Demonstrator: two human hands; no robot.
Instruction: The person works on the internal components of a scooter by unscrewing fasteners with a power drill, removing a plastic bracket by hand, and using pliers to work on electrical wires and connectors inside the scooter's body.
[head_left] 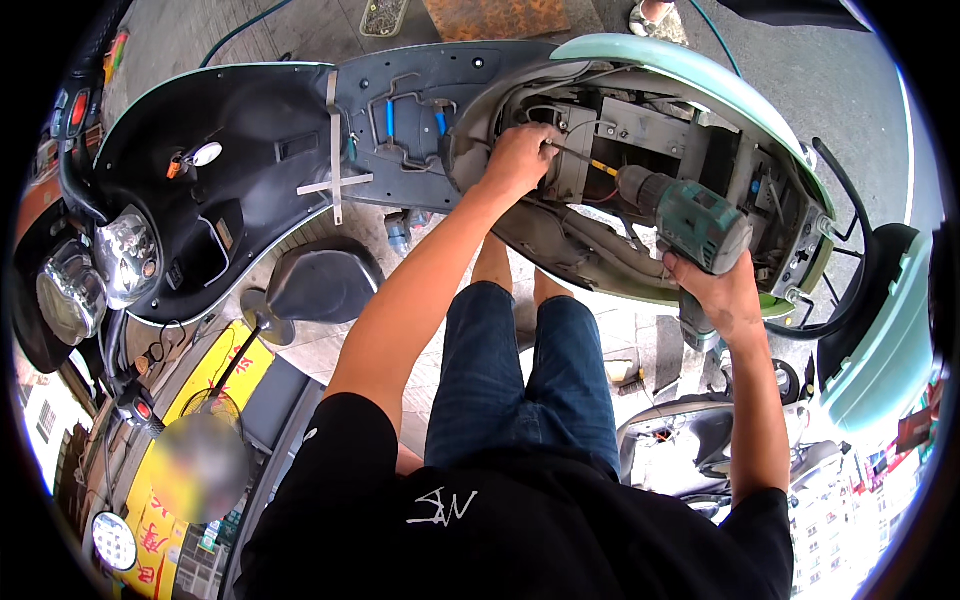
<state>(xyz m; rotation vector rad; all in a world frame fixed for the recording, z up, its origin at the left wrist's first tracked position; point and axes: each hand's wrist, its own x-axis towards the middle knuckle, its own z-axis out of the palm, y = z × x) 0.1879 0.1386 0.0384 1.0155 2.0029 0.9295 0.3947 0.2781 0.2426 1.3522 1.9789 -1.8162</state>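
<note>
In my right hand (722, 292) is a green cordless drill (700, 222), its chuck pointing left. A long driver bit (580, 157) with a yellow band runs from the chuck toward my left hand (522, 160). The left fingers are pinched together at the bit's tip, around something too small to make out. Both hands are over the open body of a pale green scooter (690, 72), where metal brackets (640, 128), cables and a dark cavity show.
The scooter's floorboard (405, 75) carries bent metal rods with blue sleeves. A metal cross-shaped strip (335, 180) lies by the black front panel (230, 130). A black seat (325, 280) is below left, a black grab rail (862, 250) at right. Someone's foot (650, 18) shows at the top.
</note>
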